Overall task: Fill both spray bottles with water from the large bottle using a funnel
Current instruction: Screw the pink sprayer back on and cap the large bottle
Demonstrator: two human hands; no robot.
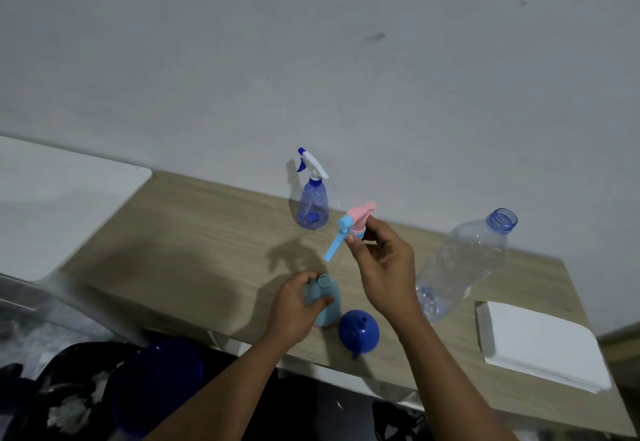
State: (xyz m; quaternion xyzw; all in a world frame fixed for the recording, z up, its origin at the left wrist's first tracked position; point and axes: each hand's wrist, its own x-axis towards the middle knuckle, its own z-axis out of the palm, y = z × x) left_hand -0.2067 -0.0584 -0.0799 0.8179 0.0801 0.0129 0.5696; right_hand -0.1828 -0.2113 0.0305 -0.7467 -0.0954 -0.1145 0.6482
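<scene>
My left hand point(294, 309) grips the light blue spray bottle point(327, 305) near its open neck, standing on the wooden table point(194, 243). My right hand point(384, 267) holds the pink and light blue spray head point(353, 224) lifted above that bottle, its trigger pointing down-left. A dark blue funnel point(358, 333) lies upside down on the table just right of the bottle. The large clear water bottle point(464, 264) stands uncapped to the right, with a little water at its bottom. A blue spray bottle point(312, 205) with a white head stands at the back by the wall.
A stack of white paper point(540, 350) lies at the table's right front. A white board point(52, 205) sits to the left. A dark blue round object point(159, 381) and dark clutter lie below the table's front edge. The grey wall point(311, 59) runs right behind the table.
</scene>
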